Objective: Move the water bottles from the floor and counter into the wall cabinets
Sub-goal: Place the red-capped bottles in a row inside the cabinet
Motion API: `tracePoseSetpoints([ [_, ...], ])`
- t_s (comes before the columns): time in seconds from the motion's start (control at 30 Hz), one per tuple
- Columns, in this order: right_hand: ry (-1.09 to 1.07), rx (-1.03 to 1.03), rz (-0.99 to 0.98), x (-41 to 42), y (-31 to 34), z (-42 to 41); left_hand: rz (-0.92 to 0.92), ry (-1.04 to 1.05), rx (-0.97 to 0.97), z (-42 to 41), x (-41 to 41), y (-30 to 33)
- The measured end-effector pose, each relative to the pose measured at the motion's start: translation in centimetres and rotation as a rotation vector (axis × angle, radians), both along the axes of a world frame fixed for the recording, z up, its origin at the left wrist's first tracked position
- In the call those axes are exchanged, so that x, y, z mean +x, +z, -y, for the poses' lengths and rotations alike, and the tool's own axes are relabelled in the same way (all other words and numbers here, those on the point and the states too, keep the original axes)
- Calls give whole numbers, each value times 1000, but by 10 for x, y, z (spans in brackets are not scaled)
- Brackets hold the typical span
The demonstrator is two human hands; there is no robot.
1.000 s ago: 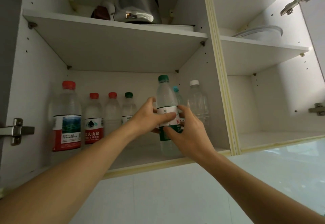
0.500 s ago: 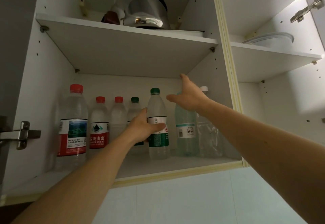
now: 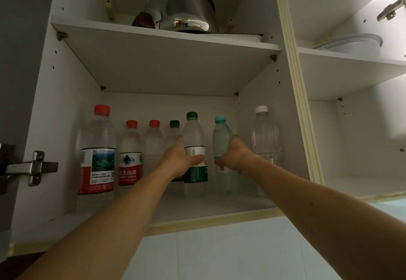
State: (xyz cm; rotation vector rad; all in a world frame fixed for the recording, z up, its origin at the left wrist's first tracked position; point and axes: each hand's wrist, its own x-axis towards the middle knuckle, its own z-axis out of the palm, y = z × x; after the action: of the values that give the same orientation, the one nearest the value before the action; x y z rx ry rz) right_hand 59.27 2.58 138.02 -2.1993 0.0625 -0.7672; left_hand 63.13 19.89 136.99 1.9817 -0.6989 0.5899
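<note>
Head view, looking up into the open wall cabinet [image 3: 72,95]. I log seven bottles upright on its lower shelf [image 3: 219,208].

Left hand [image 3: 179,161]: curled round the green-capped bottle [image 3: 194,148] at its label, thumb across the front, fingers behind. That bottle stands on the shelf, near the middle of the row.

Right hand [image 3: 234,153]: wrapped round the blue-capped bottle [image 3: 220,141] at mid-body, just at 3 o'clock of the green-capped one. This bottle leans slightly toward 11 o'clock; I cannot tell whether its base is fully seated.

At 3 o'clock of the right hand, a clear white-capped bottle [image 3: 265,139], close to the cabinet's right wall. At 9 o'clock of the left hand: a second, smaller-looking green-capped bottle at the back [image 3: 174,130], partly hidden by the hand, then two red-capped bottles [image 3: 131,152], then a large red-capped bottle [image 3: 97,150] nearest the front, at far 9 o'clock.

At 12 o'clock, on the upper shelf, a steel kettle [image 3: 186,13]. In the next compartment, at 2 o'clock, a white dish [image 3: 356,43] on its shelf. A door hinge [image 3: 33,167] shows at 9 o'clock.
</note>
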Motion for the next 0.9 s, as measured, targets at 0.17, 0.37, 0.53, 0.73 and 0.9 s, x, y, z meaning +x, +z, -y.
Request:
tracePoseSetpoints([
  [0.17,90,66,-4,13,-4,-6,31,114,134,2,3,7],
  [0.37,108,50,42,28,-13,-6,85,309,373,-3,14,11],
  [0.53,235,-64,20,28,-15,5,356,404,585,-7,28,13],
  [0.73,194,-143,4,30,-18,8,552,587,933,-14,47,25],
  [0.9,41,-255,-10,35,-20,7,636,611,950,-16,63,23],
])
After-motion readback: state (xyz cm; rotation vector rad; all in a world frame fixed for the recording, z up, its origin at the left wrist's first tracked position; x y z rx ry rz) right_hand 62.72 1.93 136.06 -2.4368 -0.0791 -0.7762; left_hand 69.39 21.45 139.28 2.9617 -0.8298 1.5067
